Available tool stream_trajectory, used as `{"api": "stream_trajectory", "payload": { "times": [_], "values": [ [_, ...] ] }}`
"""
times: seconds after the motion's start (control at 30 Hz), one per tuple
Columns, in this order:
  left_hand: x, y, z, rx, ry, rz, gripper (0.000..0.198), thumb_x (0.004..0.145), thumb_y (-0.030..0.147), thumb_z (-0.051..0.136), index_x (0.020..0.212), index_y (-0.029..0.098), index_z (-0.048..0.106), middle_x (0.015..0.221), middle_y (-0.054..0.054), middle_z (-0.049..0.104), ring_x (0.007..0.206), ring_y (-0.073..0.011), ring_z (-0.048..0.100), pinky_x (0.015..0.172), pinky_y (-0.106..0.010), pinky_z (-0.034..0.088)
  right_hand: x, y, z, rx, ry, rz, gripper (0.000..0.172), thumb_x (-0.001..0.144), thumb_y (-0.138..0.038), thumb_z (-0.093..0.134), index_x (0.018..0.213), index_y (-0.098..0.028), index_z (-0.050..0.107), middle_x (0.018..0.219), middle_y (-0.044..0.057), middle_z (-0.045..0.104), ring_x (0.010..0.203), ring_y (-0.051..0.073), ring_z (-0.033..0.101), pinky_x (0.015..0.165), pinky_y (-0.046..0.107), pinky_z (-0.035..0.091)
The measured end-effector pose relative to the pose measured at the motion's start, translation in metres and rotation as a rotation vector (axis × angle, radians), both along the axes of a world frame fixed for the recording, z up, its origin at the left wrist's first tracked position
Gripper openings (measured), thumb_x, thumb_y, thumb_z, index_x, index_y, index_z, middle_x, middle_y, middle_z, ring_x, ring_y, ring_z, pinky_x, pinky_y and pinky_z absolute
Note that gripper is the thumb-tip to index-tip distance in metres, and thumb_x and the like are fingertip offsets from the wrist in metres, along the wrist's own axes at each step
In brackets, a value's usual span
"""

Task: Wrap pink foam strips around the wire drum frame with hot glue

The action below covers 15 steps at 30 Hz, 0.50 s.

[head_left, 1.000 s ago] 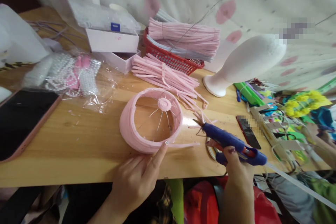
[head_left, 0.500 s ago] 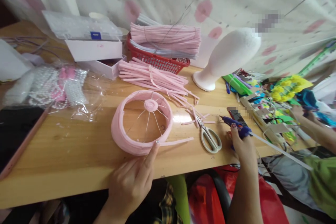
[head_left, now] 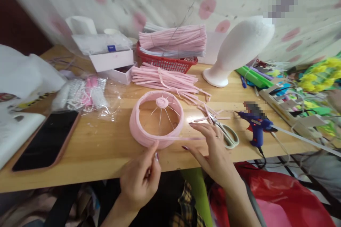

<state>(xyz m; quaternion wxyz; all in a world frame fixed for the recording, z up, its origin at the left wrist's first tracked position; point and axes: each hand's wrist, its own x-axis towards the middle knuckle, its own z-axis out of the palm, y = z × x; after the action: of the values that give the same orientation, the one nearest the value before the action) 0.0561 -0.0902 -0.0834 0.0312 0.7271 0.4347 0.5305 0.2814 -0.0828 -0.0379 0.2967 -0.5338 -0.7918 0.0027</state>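
Observation:
A pink fuzzy ring (head_left: 137,133), wrapped in chenille stem, rests on the table. Thin wire spokes run from its far side to a small coiled pink disc (head_left: 162,102). My left hand (head_left: 140,175) has curled fingers, with the index fingertip against the ring's near rim. From that rim a loose pink chenille stem (head_left: 190,138) stretches right. Over its free end hovers my right hand (head_left: 213,152), thumb and fingers apart, holding nothing. Scissors (head_left: 229,136) lie just beyond that hand, partly covered by it. Farther right stands a blue glue gun (head_left: 257,126) with a clear glue stick.
Behind the ring lie a pink chenille stem bundle (head_left: 165,79) and a red basket (head_left: 170,64) of more bundles. A white foam head (head_left: 239,53) stands at the back right. Leftward are a phone (head_left: 46,140), bagged beads (head_left: 85,94) and white boxes (head_left: 112,60).
My right hand has let go of the glue gun, now set down on the table, and moved left to the loose stem. My left thumb has come closer to its index finger.

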Motion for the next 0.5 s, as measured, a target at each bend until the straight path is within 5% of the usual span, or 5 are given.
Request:
{"api": "stream_trajectory", "payload": {
  "times": [0.13,0.2,0.3,0.4,0.5],
  "values": [
    [-0.032,0.018,0.04,-0.169,-0.071,0.106,0.034,0.091,0.011,0.062,0.123,0.023,0.066,0.075,0.005,0.065,0.058,-0.0069,0.057,0.065,-0.019,0.052,0.001,0.016,-0.004,0.043,-0.069,0.156,0.026,0.099,-0.014,0.056,0.125,-0.021,0.054,0.1,0.008,0.07,0.098,0.025,0.062,0.091,0.044,0.048],
    [-0.042,0.039,0.064,-0.189,0.024,0.022,0.034,0.091,0.018,0.061,0.125,0.022,0.065,0.096,-0.001,0.069,0.085,-0.0143,0.065,0.081,-0.027,0.056,0.004,0.019,-0.003,0.064,-0.078,0.255,0.03,0.098,-0.004,0.05,0.122,-0.02,0.058,0.093,0.006,0.071,0.088,0.022,0.063,0.084,0.039,0.05],
    [-0.043,0.075,0.091,-0.204,0.214,-0.126,0.051,0.087,0.021,0.061,0.138,0.019,0.057,0.132,-0.011,0.061,0.127,-0.0268,0.055,0.111,-0.047,0.045,0.007,0.023,0.002,0.101,-0.075,0.365,0.042,0.095,0.002,0.043,0.123,-0.022,0.064,0.098,0.006,0.073,0.084,0.019,0.063,0.078,0.035,0.05],
    [-0.031,0.104,0.101,-0.295,0.421,-0.227,0.066,0.08,0.012,0.06,0.145,0.023,0.052,0.148,-0.012,0.052,0.141,-0.0315,0.043,0.119,-0.057,0.034,0.007,0.028,0.007,0.198,-0.092,0.396,0.043,0.095,0.001,0.044,0.12,-0.024,0.069,0.101,0.006,0.075,0.084,0.018,0.064,0.077,0.035,0.049],
    [-0.02,0.118,0.1,-0.337,0.457,-0.371,0.056,0.079,0.004,0.056,0.132,0.023,0.064,0.139,-0.007,0.064,0.133,-0.0271,0.055,0.116,-0.052,0.039,0.009,0.032,0.011,0.282,-0.138,0.374,0.04,0.095,0.0,0.048,0.114,-0.024,0.073,0.099,0.007,0.074,0.084,0.018,0.064,0.075,0.034,0.049]
  ]
}}
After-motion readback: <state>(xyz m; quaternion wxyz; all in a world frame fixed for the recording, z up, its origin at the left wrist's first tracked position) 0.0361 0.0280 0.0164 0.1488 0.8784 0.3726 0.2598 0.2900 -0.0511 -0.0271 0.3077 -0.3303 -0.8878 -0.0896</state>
